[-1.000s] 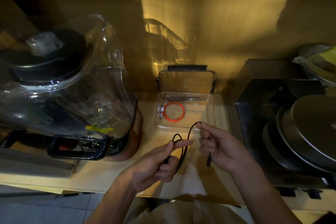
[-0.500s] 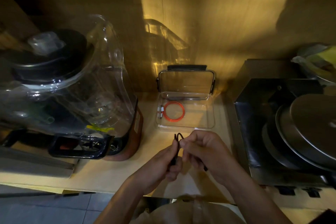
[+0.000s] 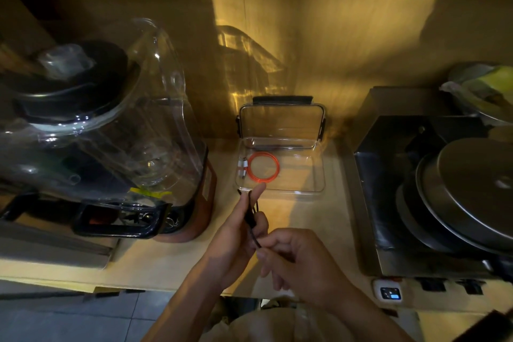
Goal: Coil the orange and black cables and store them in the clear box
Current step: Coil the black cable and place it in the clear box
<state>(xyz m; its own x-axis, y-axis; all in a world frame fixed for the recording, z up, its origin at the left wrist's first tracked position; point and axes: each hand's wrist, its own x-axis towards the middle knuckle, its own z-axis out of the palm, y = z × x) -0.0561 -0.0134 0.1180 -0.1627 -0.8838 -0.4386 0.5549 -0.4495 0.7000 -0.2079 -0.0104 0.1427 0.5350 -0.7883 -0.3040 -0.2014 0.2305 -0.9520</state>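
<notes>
Meanwhile, a small bundle of black cable (image 3: 251,214) is pinched between the thumb and curled fingers of the left hand (image 3: 236,233), while its lower end is nipped by the curled fingertips of the right hand (image 3: 294,258) just beneath. Both hands are closed on the cable, above the pale countertop (image 3: 319,219). Just beyond the left thumb tip, the clear box (image 3: 319,175) is seen with its lid raised, and the orange cable (image 3: 263,166) is already laid coiled in its left part, white plugs beside it. Further left of the fingers a blender (image 3: 111,147) is stood; to their right, a steel appliance (image 3: 416,203) stacked with metal lids (image 3: 472,189). The loops look loosely gathered, so the coil could spring open if either pinch is eased before the box is reached. A stray loop could also be caught on the box's near rim, or the orange coil could be disturbed as the black one is set down.
</notes>
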